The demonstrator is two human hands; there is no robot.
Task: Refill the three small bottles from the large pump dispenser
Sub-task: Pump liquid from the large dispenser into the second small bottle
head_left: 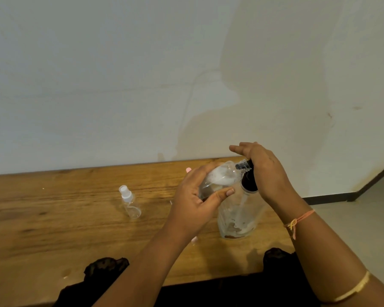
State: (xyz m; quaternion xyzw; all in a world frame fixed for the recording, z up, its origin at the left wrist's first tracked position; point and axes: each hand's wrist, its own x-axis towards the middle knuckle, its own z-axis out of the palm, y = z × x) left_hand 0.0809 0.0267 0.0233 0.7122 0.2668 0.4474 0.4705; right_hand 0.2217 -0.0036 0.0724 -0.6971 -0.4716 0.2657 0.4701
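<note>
The left hand (193, 202) grips a small clear bottle (220, 178), tilted so its neck meets the spout of the pump dispenser (237, 218) standing on the wooden table (53, 207). The right hand (264, 171), fingers straight, presses the pump head. A capped spray bottle (130, 203) sits well apart.

Wooden table (53, 218), stained wall (120, 85), grey floor (353, 218)

Looks like a plain indoor room, possibly domestic: grainy brown wooden surface (53, 207) set against a stained off-white plaster wall (120, 85), dark skirting board (330, 198) edging a pale floor (364, 218).
</note>
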